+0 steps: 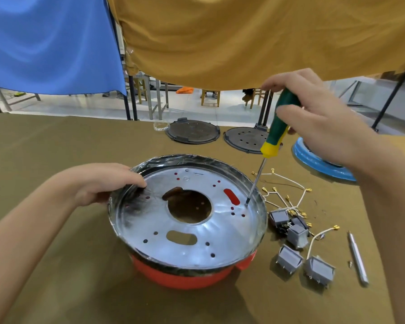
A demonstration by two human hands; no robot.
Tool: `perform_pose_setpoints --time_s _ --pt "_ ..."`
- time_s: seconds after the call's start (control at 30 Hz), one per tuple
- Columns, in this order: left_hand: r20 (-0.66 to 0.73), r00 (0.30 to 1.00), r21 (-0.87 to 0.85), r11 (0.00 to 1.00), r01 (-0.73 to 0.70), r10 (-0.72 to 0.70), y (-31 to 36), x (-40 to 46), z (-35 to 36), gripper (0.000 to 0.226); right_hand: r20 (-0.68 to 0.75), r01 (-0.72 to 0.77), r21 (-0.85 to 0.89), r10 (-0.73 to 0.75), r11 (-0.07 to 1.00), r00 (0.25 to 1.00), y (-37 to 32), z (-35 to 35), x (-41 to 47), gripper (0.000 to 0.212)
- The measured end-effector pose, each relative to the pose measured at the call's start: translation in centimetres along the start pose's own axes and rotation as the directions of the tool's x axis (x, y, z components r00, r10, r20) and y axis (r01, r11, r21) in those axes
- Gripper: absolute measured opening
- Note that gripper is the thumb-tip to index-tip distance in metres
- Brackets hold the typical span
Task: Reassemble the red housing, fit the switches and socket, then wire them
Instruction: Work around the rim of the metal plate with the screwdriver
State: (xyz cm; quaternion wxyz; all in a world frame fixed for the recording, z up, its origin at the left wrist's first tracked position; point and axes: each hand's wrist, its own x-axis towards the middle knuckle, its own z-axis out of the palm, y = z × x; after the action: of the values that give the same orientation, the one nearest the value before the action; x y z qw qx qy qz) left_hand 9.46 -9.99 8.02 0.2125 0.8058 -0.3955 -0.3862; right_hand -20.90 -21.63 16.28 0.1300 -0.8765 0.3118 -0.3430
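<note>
Head view, one item: red housing point(185, 275) at table centre, left hand point(103, 183) curled over its rim, right hand point(313, 118) gripping screwdriver point(270, 146) on a plate screw (best kept upright, pressed down); switches point(297, 237) lay beside it.

Two dark round plates point(193, 132) point(244, 139) on olive surface point(56, 148), far edge, just left of fingers w/ the tool. Blue ring point(323, 164) right below them. Blue cloth point(49, 43) & mustard cloth point(243, 38) hang behind; stools point(210, 97) beyond.
</note>
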Motion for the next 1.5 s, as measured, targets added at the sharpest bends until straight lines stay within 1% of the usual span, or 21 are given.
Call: perform_pose_setpoints --time_s 0.03,0.13,0.2,0.23,0.3,0.37,0.43,0.5,0.53,0.57,0.63,0.7,0.77,0.87,0.93,1.03,1.1,1.2,1.33,1.4,1.5 --pt "0.004 1.0 -0.008 1.0 -0.003 0.003 0.0 0.0 -0.1 0.02 0.03 0.006 0.001 -0.006 1.0 1.0 0.0 -0.4 -0.2 0.029" --pt "0.013 1.0 -0.057 0.998 -0.017 0.018 0.0 0.2 -0.4 0.015 -0.058 0.031 -0.102 -0.037 0.994 0.998 0.0 -0.8 -0.5 0.014" --pt "0.014 1.0 -0.076 0.997 -0.016 0.017 0.0 0.2 -0.4 0.016 -0.109 -0.012 -0.224 -0.013 0.974 0.994 0.0 -0.9 -0.5 0.025" --pt "0.01 1.0 -0.088 0.996 -0.014 0.015 -0.1 0.2 -0.4 0.016 -0.105 -0.028 -0.24 0.003 0.97 0.994 -0.1 -1.0 -0.4 0.023" --pt "0.001 1.0 -0.125 0.992 -0.017 0.017 0.0 0.2 -0.4 0.014 -0.034 -0.034 -0.13 0.029 0.991 0.999 -0.2 -1.5 -0.4 0.012" --pt "-0.005 1.0 -0.162 0.986 -0.024 0.023 0.2 0.0 -0.5 0.012 0.024 -0.033 -0.013 0.034 0.999 0.999 -0.4 -2.1 -0.7 0.013" --pt "-0.024 0.999 -0.203 0.979 -0.03 0.025 0.4 -0.3 -1.0 0.014 -0.019 -0.025 -0.04 0.024 0.999 1.0 -0.2 -2.3 -0.9 0.01" --pt "-0.076 0.997 -0.25 0.967 -0.043 0.025 0.5 -0.6 -1.9 0.019 -0.065 -0.067 -0.158 0.057 0.985 0.996 0.2 -2.1 -0.8 0.029" --pt "-0.107 0.994 -0.27 0.961 -0.055 0.026 0.6 -0.8 -2.3 0.019 -0.063 -0.087 -0.189 0.077 0.978 0.995 0.3 -2.0 -0.7 0.031" --pt "-0.137 0.99 -0.284 0.956 -0.07 0.031 0.6 -1.1 -2.7 0.019 -0.032 -0.1 -0.183 0.096 0.978 0.995 0.4 -1.9 -0.8 0.027" --pt "-0.194 0.98 -0.314 0.943 -0.107 0.046 0.8 -1.5 -3.3 0.015 0.065 -0.112 -0.05 0.115 0.992 0.991 0.5 -2.0 -0.9 0.009" --pt "-0.239 0.97 -0.35 0.927 -0.134 0.05 0.9 -1.8 -3.5 0.011 0.161 -0.113 0.058 0.103 0.992 0.982 0.2 -2.5 -1.1 0.01" --pt "-0.26 0.964 -0.367 0.918 -0.15 0.053 1.1 -1.9 -3.5 0.009 0.149 -0.084 0.029 0.079 0.996 0.986 0.0 -2.7 -1.1 0.009" --pt "-0.265 0.962 -0.37 0.915 -0.163 0.064 1.2 -2.1 -3.3 0.007 0.044 -0.096 -0.187 0.106 0.978 0.993 -0.3 -1.9 -0.8 0.026" --pt "-0.27 0.961 -0.367 0.916 -0.165 0.065 1.3 -2.1 -3.2 0.007 0.033 -0.123 -0.263 0.137 0.957 0.99 0.0 -1.5 -0.7 0.031" --pt "-0.274 0.96 -0.376 0.912 -0.163 0.059 1.3 -2.2 -3.1 0.008 0.15 -0.154 -0.119 0.171 0.981 0.974 0.5 -2.0 -0.9 0.013" --pt "-0.276 0.959 -0.381 0.909 -0.168 0.062 1.4 -2.3 -3.0 0.007 0.229 -0.175 -0.033 0.178 0.984 0.957 0.7 -2.7 -1.1 0.017" --pt "-0.277 0.959 -0.384 0.907 -0.175 0.067 1.6 -2.4 -2.9 0.01 0.174 -0.173 -0.092 0.187 0.981 0.967 0.8 -2.7 -0.9 0.015" --pt "-0.277 0.958 -0.387 0.905 -0.176 0.068 1.7 -2.6 -2.8 0.012 0.081 -0.186 -0.27 0.214 0.945 0.973 0.8 -1.8 -0.5 0.037" --pt "-0.279 0.958 -0.393 0.903 -0.172 0.061 1.7 -2.6 -2.8 0.012 0.109 -0.182 -0.246 0.214 0.952 0.971 1.2 -1.6 -0.5 0.03" --pt "-0.278 0.959 -0.397 0.903 -0.167 0.055 1.8 -2.9 -2.7 0.011 0.201 -0.188 -0.111 0.207 0.976 0.957 1.6 -2.2 -0.8 0.02"
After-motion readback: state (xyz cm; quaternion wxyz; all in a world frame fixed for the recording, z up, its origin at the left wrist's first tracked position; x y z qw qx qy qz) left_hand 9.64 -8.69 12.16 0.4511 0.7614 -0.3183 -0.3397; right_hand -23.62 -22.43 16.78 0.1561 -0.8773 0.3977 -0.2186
